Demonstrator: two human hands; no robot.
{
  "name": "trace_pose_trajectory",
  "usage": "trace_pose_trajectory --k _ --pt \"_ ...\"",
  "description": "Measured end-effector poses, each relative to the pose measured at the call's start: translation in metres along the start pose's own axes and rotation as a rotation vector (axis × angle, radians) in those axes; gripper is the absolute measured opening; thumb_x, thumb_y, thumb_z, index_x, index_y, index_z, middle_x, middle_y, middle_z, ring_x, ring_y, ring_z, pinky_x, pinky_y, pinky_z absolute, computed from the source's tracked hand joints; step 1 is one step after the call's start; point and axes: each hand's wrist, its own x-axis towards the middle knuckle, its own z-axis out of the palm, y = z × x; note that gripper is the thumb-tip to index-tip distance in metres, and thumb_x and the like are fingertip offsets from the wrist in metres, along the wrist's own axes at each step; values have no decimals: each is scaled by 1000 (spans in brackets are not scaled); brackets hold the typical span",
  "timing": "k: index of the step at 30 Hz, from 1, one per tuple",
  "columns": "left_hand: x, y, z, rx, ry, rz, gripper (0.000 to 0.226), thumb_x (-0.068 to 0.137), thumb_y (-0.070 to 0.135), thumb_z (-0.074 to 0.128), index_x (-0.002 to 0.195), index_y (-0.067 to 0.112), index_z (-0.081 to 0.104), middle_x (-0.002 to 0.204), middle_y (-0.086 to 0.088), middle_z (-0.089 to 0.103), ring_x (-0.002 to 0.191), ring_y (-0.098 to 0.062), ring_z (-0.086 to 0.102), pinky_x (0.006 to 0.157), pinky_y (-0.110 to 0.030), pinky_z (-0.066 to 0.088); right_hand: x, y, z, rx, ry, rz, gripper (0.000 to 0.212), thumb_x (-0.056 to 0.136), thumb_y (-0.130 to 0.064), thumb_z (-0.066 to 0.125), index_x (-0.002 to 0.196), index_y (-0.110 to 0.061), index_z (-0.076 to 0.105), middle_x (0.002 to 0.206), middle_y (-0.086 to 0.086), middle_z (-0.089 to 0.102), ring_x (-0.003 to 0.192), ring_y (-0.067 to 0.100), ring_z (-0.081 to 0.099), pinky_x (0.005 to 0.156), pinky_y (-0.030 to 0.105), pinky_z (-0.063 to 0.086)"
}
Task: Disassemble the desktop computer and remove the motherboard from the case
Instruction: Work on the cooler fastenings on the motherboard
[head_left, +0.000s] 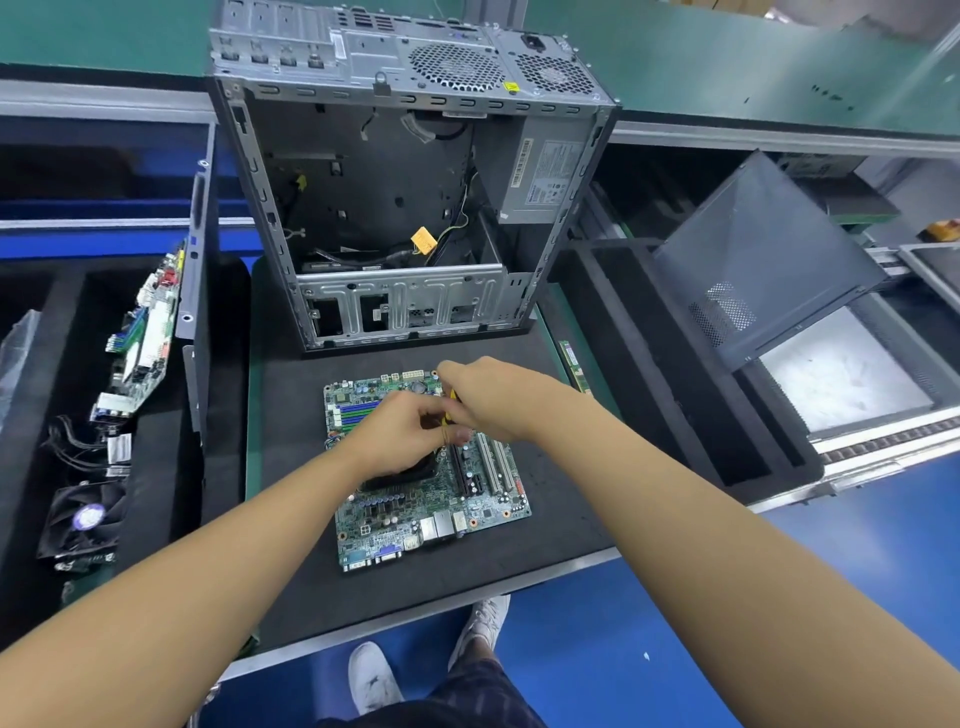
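One motherboard (483, 512) lay flat on the black-padded surface (550, 525), out of the case (374, 208) and just in front of it, its port edge toward the person. The case stood behind the board with its open side facing the camera; cables and one yellow tag (423, 241) lay inside, the tag's print too small to read. One power supply (540, 176) sat in the case's right corner and carried a grey label with a barcode strip, the text not legible. Two round fan grilles showed on the case's rear panel, with one small yellow sticker (511, 85) between them, unreadable. Both hands were over the middle of the board. The left hand (400, 431) had its fingers curled, the tips meeting the right hand; whether it gripped anything could not be told. The right hand (488, 400) was closed around a yellow item (452, 396), mostly hidden by the fingers. Two white slots (493, 462) and one blue port (389, 553) were counted on the board. One memory stick (574, 366) lay at the surface's right edge. To the left, a second board (145, 338) stood on edge in a black tray, with one black fan (85, 519) near it bearing a round label, not legible. One dark side panel (753, 260) leaned tilted at the right. Two white shoes (374, 675) stood on the blue floor below.
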Motion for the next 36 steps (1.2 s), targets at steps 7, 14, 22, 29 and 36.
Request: trace_pose_trajectory --k 7,14,22,29,36 --pt "0 8 -2 -97 11 -25 3 84 48 73 83 45 73 62 -16 61 38 -11 34 40 -21 29 2 0 -9 -1 0 -13 15 101 -25 44 100 -10 44 77 2 45 71 31 50 56 36 33" --pt "1 7 -2 -115 -12 -20 13 80 54 71 85 43 75 68 -16 66 40 -10 35 42 -22 30 3 1 -9 1 -22 -12 13 102 -24 44 98 -11 41 78 4 47 68 28 50 52 35 30" --pt "-4 8 -6 -196 -139 49 7 84 43 70 88 42 75 90 -13 75 68 -36 61 68 -46 51 1 -8 0 -23 -47 58 21 103 -31 48 97 -14 37 88 10 53 71 31 49 63 39 41" --pt "-8 13 -17 -105 -156 56 28 90 17 71 80 43 70 70 24 68 61 10 57 60 -4 39 2 -13 -3 -67 -106 -40 19 103 -25 47 113 -9 46 100 13 58 78 30 53 64 36 41" --pt "-25 13 29 -29 335 -82 19 85 31 76 69 38 67 54 9 62 46 -7 44 47 -24 38 -5 -8 -16 -111 -192 -101 22 100 -21 51 119 -10 49 100 11 59 91 32 58 70 40 45"
